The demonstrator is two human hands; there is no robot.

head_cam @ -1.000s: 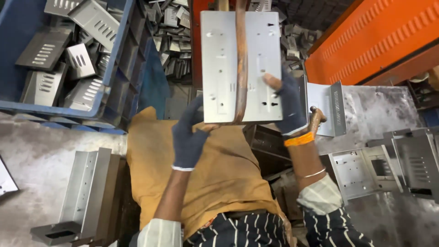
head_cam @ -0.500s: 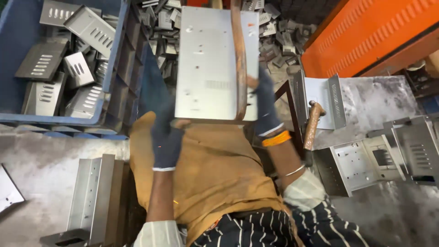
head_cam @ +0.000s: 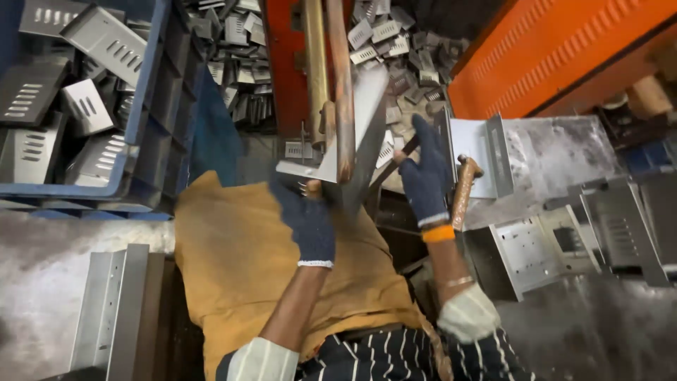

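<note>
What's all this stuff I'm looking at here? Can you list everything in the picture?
Bent sheet-metal panel: one, grey, centre, held tilted against the orange press frame.
Press frame: one, orange, top centre, with brass-coloured bars.
Crate: one, blue, top left, full of grey louvred metal parts.
Loose small metal parts: many, grey, heaped behind the press.
Orange machine housing: one, top right.
Hammer: one, wooden handle, right of centre.
Punched metal plates: several, grey, on the right.
Metal channels: a few, grey, lower left.
Cloth: one, mustard, over the lap.
Left hand: dark blue glove, gripping the panel's lower edge.
Right hand: dark blue glove, at the panel's right side.
</note>
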